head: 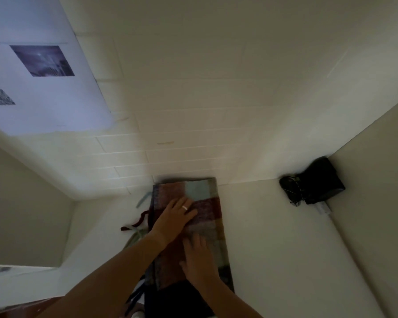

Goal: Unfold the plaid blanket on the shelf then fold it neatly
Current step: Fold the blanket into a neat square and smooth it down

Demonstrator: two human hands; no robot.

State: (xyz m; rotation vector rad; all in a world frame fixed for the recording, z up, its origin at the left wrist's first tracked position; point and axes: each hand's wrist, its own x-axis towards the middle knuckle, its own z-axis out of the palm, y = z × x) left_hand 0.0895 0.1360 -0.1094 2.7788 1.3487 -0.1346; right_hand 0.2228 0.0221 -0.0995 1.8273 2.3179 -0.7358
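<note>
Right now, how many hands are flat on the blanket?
2. The left hand, wearing a ring, lies across the middle of the folded plaid blanket. The right hand presses nearer the person, toward the blanket's right edge. Neither is gripping the cloth.

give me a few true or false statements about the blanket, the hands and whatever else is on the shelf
1. Both hands lie flat on the blanket. True: the left hand is further in, the right hand nearer.
2. The blanket is spread out wide across the shelf. False: it is folded into a long narrow strip.
3. A ring shows on the left hand. True.
4. The black bag sits on top of the blanket. False: it is apart, in the right rear corner.
5. The blanket's fringe sticks out on its left side. True.
6. The blanket's far end stops well short of the wall. False: it reaches the wall.
</note>
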